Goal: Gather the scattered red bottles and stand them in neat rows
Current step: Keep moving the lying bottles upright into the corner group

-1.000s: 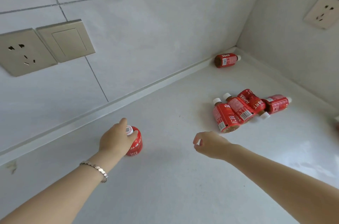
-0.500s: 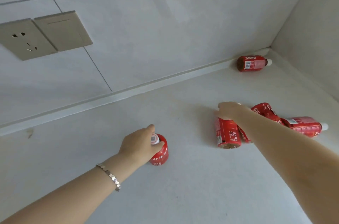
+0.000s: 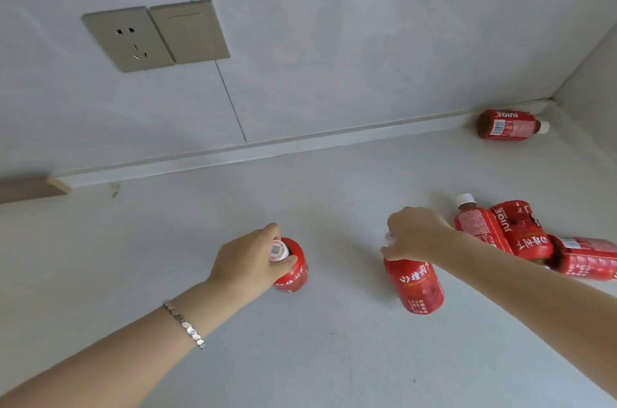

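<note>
One red bottle stands upright on the white counter, and my left hand grips it around its white cap. My right hand is closed on the cap end of a second red bottle, which hangs tilted just to the right of the first. Three more red bottles lie in a pile at the right: one with a white cap, one crumpled and one at the frame edge. Another bottle lies on its side in the far corner.
The counter meets a tiled wall along a low ledge. A wall socket and a switch plate sit on the wall at the upper left. A side wall closes the right.
My right hand has taken hold of a bottle from the pile and pulled it left toward the standing one. My left hand stays on its bottle. The view has shifted.
</note>
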Motion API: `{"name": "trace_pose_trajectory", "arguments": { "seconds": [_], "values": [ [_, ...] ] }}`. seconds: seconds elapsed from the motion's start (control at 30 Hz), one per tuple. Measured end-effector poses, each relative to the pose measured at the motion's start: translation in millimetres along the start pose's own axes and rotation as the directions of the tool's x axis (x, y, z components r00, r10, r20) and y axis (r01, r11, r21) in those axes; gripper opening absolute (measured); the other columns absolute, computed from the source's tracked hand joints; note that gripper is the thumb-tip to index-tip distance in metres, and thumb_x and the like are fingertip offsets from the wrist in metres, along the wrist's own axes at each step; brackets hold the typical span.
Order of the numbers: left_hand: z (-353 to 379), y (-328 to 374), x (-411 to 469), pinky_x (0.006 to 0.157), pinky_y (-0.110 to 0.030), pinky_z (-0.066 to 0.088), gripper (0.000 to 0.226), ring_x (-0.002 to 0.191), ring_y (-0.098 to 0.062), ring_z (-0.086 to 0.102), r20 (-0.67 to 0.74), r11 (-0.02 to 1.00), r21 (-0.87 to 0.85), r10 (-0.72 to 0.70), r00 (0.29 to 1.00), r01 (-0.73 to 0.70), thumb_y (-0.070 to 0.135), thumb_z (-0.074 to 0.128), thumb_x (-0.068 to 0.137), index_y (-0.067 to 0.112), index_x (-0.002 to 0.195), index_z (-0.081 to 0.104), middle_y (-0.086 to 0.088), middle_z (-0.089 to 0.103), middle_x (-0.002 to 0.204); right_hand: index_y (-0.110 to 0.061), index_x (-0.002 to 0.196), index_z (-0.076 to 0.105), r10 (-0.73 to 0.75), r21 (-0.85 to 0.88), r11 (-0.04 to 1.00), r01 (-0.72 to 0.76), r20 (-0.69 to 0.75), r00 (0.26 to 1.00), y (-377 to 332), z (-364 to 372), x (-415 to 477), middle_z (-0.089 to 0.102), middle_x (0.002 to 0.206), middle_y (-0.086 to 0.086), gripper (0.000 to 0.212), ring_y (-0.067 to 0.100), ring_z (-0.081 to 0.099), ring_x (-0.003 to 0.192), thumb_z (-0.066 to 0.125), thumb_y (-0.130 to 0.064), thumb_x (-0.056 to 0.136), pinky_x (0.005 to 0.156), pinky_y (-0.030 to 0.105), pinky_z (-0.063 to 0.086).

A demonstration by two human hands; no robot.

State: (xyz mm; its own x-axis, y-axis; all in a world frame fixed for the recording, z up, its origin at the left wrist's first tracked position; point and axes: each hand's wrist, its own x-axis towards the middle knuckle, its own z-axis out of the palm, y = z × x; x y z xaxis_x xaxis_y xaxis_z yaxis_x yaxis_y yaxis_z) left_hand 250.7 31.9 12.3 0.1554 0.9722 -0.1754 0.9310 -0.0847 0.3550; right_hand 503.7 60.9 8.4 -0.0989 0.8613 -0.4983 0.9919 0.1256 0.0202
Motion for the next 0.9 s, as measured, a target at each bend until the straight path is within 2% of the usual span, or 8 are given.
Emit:
{"name": "trace_pose_trajectory", "arguments": {
  "seconds": [0.07, 0.13, 0.23, 0.3, 0.47, 0.7, 0.8, 0.9],
  "values": [
    [-7.4, -19.0, -14.7, 0.060, -0.026, 0.032, 0.027, 0.074, -0.019, 0.050, -0.022, 0.998, -0.034, -0.054, 0.998, 0.053, 0.042, 0.060, 0.081, 0.022, 0.082, 0.041, 0.007, 0.051, 0.073, -0.013, 0.100, 0.059, -0.075, -0.062, 0.996, 0.069, -0.091, 0.993, -29.8, -14.1, -12.3, 0.063, 0.093, 0.005, 0.036, 0.026, 0.063, 0.094, 0.048, -0.045, 0.086, 0.071, 0.028, 0.041],
    [-13.6, -37.6, -27.7, 0.055, -0.026, 0.031, 0.027, 0.074, -0.019, 0.051, -0.050, 0.993, -0.068, -0.096, 0.994, 0.093, 0.041, 0.061, 0.080, 0.022, 0.081, 0.042, 0.007, 0.054, 0.077, -0.014, 0.109, 0.054, -0.133, -0.047, 0.991, 0.126, -0.194, 0.972, -60.8, -28.1, -22.6, 0.066, 0.103, 0.005, 0.040, 0.026, 0.061, 0.091, 0.045, -0.047, 0.089, 0.070, 0.027, 0.038],
    [-30.3, -74.8, -50.0, 0.052, -0.020, 0.030, 0.028, 0.073, -0.019, 0.052, -0.093, 0.983, -0.107, -0.161, 0.983, 0.151, 0.044, 0.061, 0.080, 0.022, 0.080, 0.043, 0.006, 0.055, 0.076, -0.016, 0.108, 0.053, -0.187, 0.049, 0.976, 0.214, -0.328, 0.926, -122.8, -49.4, -30.6, 0.067, 0.102, 0.001, 0.039, 0.026, 0.062, 0.092, 0.048, -0.048, 0.086, 0.069, 0.025, 0.036],
    [-42.7, -104.0, -66.8, 0.054, -0.023, 0.033, 0.029, 0.073, -0.018, 0.053, -0.125, 0.979, -0.111, -0.187, 0.974, 0.174, 0.046, 0.060, 0.080, 0.023, 0.081, 0.043, 0.007, 0.057, 0.076, -0.018, 0.105, 0.055, -0.217, 0.104, 0.956, 0.275, -0.379, 0.899, -169.2, -58.5, -32.0, 0.067, 0.101, -0.001, 0.036, 0.026, 0.063, 0.093, 0.052, -0.048, 0.084, 0.068, 0.025, 0.036],
    [-76.0, -211.3, -123.4, 0.065, -0.025, 0.038, 0.027, 0.079, -0.020, 0.060, -0.195, 0.957, -0.137, -0.279, 0.940, 0.256, 0.043, 0.062, 0.079, 0.024, 0.082, 0.043, 0.007, 0.060, 0.080, -0.018, 0.107, 0.057, -0.291, 0.164, 0.918, 0.360, -0.338, 0.895, -306.1, -60.0, -27.4, 0.069, 0.103, 0.003, 0.040, 0.026, 0.063, 0.097, 0.054, -0.049, 0.083, 0.070, 0.027, 0.041],
    [-131.1, -409.9, -205.2, 0.059, -0.022, 0.034, 0.026, 0.075, -0.015, 0.053, -0.239, 0.913, -0.139, -0.407, 0.882, 0.384, 0.042, 0.061, 0.081, 0.022, 0.082, 0.044, 0.007, 0.057, 0.079, -0.020, 0.112, 0.053, -0.328, 0.148, 0.917, 0.371, -0.251, 0.911, -506.5, -46.0, -20.7, 0.067, 0.108, 0.001, 0.041, 0.022, 0.062, 0.097, 0.052, -0.050, 0.085, 0.071, 0.025, 0.041],
    [-155.6, -487.4, -232.3, 0.059, -0.021, 0.032, 0.024, 0.078, -0.013, 0.050, -0.282, 0.873, -0.200, -0.487, 0.827, 0.446, 0.035, 0.063, 0.083, 0.021, 0.083, 0.044, 0.005, 0.052, 0.081, -0.018, 0.113, 0.053, -0.300, 0.241, 0.908, 0.342, -0.196, 0.934, -579.1, -42.3, -18.4, 0.064, 0.105, 0.002, 0.040, 0.021, 0.057, 0.089, 0.055, -0.047, 0.085, 0.070, 0.027, 0.045],
    [-172.4, -559.1, -250.4, 0.066, -0.025, 0.037, 0.023, 0.081, -0.016, 0.054, -0.327, 0.813, -0.268, -0.582, 0.744, 0.517, 0.032, 0.064, 0.084, 0.013, 0.091, 0.052, 0.000, 0.058, 0.086, -0.016, 0.108, 0.054, -0.274, 0.348, 0.883, 0.315, -0.162, 0.948, -639.7, -38.1, -15.3, 0.056, 0.093, -0.001, 0.038, 0.020, 0.055, 0.084, 0.058, -0.044, 0.083, 0.068, 0.029, 0.048]
  ]
}}
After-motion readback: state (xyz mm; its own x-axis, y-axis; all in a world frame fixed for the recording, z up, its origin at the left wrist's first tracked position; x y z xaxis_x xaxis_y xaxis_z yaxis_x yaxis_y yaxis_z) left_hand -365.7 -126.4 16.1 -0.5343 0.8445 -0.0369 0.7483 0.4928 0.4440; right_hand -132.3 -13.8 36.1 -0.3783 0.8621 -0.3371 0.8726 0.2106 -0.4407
